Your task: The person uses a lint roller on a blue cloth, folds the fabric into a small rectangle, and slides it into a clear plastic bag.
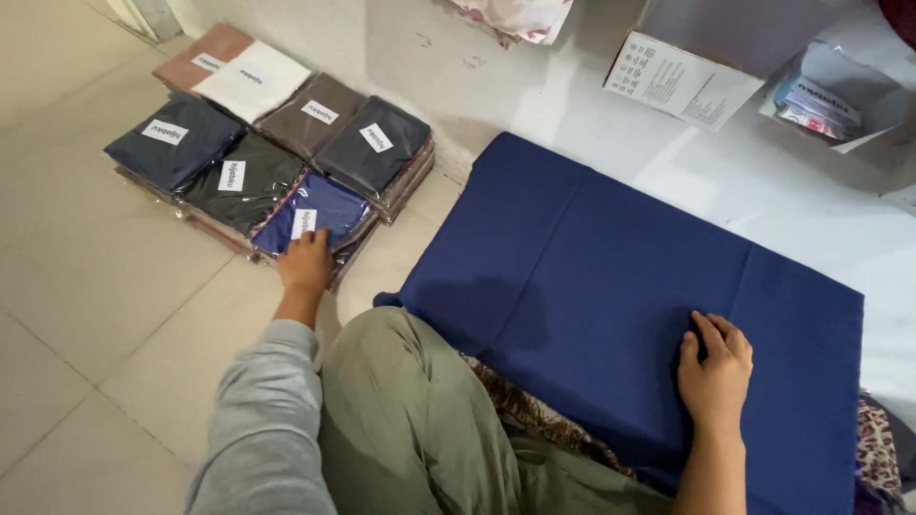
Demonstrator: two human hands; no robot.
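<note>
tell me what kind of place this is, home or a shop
Probably a home or small back room used for packing clothing for sale. The person sits on a tiled floor, left hand on stacked bagged fabric packs, right hand on a folded navy cloth, with an open cardboard box nearby.

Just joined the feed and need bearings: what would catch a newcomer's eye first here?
A large navy blue cloth lies spread on the floor at centre right, with the right hand pressed flat on it. At upper left, the left hand touches a blue packet in a stack of wrapped folded fabrics.
</note>
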